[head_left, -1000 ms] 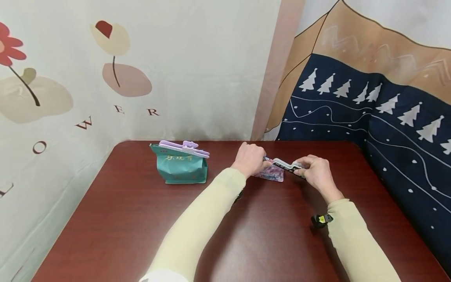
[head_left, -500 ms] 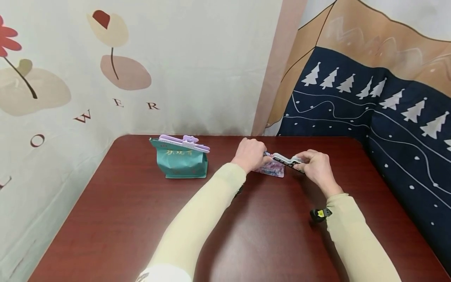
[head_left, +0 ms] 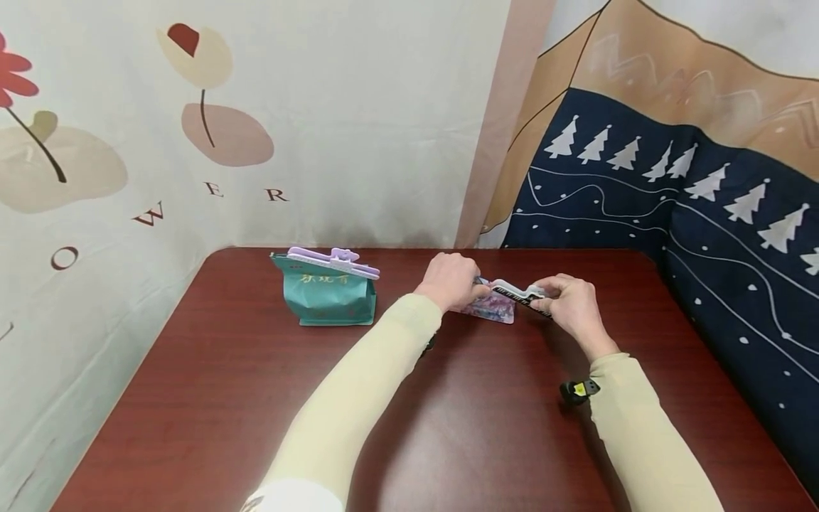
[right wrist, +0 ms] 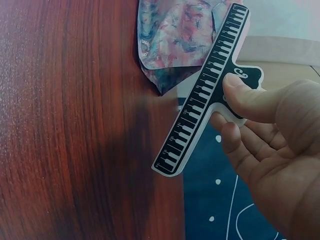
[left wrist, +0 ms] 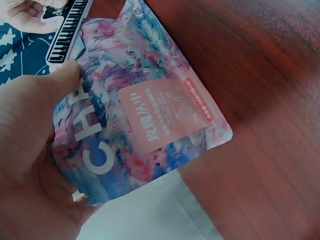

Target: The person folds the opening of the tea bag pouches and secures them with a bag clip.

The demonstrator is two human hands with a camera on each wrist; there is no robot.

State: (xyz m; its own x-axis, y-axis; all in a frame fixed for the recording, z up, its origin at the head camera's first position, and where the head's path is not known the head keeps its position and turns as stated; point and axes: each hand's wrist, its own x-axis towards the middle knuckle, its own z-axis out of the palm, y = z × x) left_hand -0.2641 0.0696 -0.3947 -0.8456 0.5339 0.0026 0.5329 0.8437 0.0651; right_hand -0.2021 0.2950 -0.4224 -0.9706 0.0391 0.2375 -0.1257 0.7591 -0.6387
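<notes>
My left hand [head_left: 450,281] grips the top of a pink and blue patterned pouch [left wrist: 135,100], thumb across its front in the left wrist view. The pouch stands near the far edge of the table. A long bag clip [right wrist: 202,92] with a black-and-white piano-key print is pinched by its handle between the thumb and fingers of my right hand [head_left: 571,307]. One end of the clip lies at the pouch's top edge, close to my left thumb. From these views I cannot tell whether its jaws are around the pouch.
A teal bag [head_left: 329,299] with a lilac clip [head_left: 334,262] along its top stands to the left on the dark red table [head_left: 499,427]. Behind it hangs a pale flowered curtain [head_left: 358,128]. Dark blue fabric with white trees [head_left: 595,192] hangs at the right.
The head view has shifted slightly. Both hands keep their holds on the pouch and the bag clip, with no clear movement of either.
</notes>
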